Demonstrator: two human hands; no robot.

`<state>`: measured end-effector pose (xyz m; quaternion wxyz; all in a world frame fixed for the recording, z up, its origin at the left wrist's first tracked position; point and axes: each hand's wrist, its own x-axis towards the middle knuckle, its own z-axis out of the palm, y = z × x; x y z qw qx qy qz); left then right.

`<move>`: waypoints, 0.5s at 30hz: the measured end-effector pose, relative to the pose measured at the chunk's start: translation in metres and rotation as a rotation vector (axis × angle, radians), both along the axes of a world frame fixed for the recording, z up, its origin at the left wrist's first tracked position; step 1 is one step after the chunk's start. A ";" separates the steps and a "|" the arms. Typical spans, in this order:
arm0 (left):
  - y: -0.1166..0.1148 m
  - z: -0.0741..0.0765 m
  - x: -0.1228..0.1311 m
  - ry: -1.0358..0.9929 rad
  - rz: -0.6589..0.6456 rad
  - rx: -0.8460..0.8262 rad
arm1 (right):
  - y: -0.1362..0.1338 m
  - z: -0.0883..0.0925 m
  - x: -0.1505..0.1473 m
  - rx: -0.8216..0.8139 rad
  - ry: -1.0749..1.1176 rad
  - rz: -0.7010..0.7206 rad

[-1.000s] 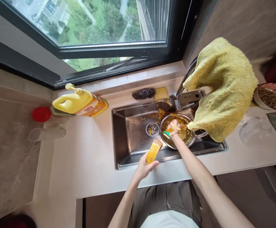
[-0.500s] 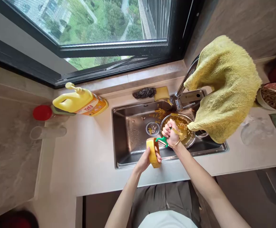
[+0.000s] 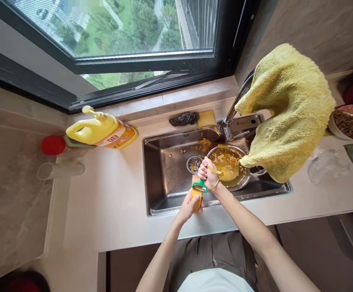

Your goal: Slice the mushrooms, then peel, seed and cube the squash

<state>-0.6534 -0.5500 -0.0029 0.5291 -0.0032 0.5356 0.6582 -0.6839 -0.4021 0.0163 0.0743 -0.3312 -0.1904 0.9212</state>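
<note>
My left hand (image 3: pixel 187 207) is closed around an orange-yellow piece of vegetable (image 3: pixel 196 194), held over the front edge of the steel sink (image 3: pixel 164 178). My right hand (image 3: pixel 209 173) grips a green-handled peeler (image 3: pixel 200 186), whose head rests on the upper part of the vegetable. A yellow strip of peel hangs by my right fingers. Just right of my hands a metal bowl (image 3: pixel 243 178) sits in the sink, holding yellowish water and peelings.
Peel scraps lie round the drain (image 3: pixel 194 163). A yellow towel (image 3: pixel 285 109) drapes over the tap (image 3: pixel 230 117). A steel scourer (image 3: pixel 184 119) and sponge (image 3: pixel 206 119) sit behind the sink. A yellow detergent bottle (image 3: pixel 101 129), red-capped jar (image 3: pixel 53 145) and glass (image 3: pixel 59 170) stand left.
My right hand came out of the bowl with the peeler and moved left onto the vegetable. My left hand turned the piece and drew it slightly nearer.
</note>
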 end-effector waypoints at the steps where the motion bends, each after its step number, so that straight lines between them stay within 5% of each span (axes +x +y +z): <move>1: 0.001 0.000 0.001 0.029 0.002 -0.010 | -0.001 -0.001 -0.001 -0.013 -0.004 0.004; 5: -0.003 0.005 0.003 0.096 0.011 -0.046 | 0.008 -0.026 -0.009 0.020 -0.058 -0.031; 10: -0.015 0.016 -0.004 0.156 -0.029 -0.040 | 0.050 -0.073 -0.013 0.340 -0.282 -0.263; 12: -0.016 0.015 -0.009 0.133 -0.068 -0.017 | 0.061 -0.076 -0.011 0.388 -0.262 -0.277; 15: -0.013 0.011 -0.016 0.053 -0.124 0.000 | 0.060 -0.055 -0.009 0.470 -0.141 -0.252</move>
